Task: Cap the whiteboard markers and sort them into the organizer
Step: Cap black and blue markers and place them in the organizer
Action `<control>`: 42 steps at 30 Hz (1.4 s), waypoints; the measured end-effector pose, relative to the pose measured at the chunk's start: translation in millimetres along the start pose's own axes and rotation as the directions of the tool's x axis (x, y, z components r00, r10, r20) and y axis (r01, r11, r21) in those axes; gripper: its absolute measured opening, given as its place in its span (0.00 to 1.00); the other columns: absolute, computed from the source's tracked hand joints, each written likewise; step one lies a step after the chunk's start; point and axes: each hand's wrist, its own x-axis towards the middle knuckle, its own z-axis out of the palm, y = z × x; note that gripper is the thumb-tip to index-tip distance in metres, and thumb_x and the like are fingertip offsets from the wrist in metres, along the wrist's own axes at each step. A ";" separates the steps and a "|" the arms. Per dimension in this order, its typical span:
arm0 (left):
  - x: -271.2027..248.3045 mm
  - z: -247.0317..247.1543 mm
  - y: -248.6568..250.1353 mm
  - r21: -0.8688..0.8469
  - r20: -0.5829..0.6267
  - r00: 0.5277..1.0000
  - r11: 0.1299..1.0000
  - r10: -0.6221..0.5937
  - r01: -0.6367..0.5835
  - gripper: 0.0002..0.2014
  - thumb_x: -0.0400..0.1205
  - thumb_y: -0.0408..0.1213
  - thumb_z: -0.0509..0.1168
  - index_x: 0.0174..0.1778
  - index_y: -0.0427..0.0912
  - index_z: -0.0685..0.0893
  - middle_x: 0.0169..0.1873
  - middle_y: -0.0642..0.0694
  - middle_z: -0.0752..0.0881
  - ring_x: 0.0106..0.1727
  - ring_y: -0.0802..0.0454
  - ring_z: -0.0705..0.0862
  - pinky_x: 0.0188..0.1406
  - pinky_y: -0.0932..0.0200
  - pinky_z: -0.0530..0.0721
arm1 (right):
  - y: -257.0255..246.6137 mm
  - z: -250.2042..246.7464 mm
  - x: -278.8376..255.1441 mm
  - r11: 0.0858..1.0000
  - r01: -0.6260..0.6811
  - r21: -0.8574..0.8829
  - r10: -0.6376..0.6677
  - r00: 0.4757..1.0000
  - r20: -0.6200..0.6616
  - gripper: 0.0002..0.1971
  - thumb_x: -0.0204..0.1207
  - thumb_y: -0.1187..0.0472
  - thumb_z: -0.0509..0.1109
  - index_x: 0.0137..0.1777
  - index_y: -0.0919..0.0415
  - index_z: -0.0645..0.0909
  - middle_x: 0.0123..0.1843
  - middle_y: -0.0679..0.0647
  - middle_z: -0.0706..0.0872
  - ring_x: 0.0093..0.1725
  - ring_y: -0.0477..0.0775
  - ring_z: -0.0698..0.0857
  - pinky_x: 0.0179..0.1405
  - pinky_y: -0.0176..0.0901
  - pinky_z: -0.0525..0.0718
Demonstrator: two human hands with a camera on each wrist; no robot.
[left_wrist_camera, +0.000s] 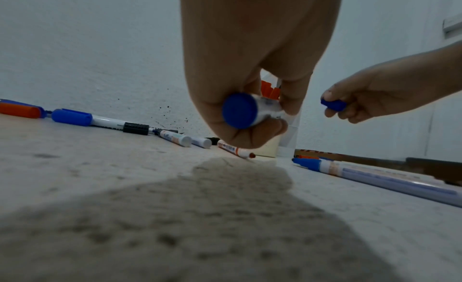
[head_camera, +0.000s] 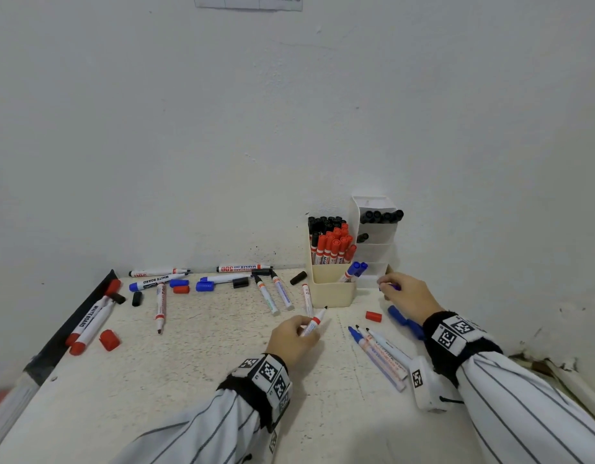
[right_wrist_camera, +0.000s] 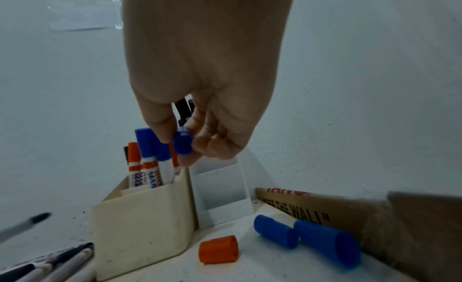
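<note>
Dim bluish light, wide-angle bowing, wrist views soft, perhaps motion-blurred

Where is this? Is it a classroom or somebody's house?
Hard to tell. It looks like a plain work table pushed into a bare white wall corner, set up for sorting: loose whiteboard markers and caps, plus a cream organizer.

Uncapped marker; blue cap; organizer

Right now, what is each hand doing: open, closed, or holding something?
Left hand: closed, gripping an uncapped marker with a blue end plug, tip pointing away.
Right hand: closed, pinching a blue cap near the organizer.
</note>
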 end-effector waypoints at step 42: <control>-45.5 25.8 65.1 -0.378 0.399 0.916 0.917 0.039 0.126 0.16 0.87 0.49 0.51 0.41 0.45 0.77 0.22 0.53 0.64 0.14 0.61 0.58 0.13 0.73 0.56 | -32.4 4.4 -76.0 0.959 0.077 0.274 -0.139 0.967 0.214 0.18 0.87 0.55 0.50 0.34 0.54 0.69 0.27 0.49 0.68 0.24 0.43 0.66 0.22 0.28 0.67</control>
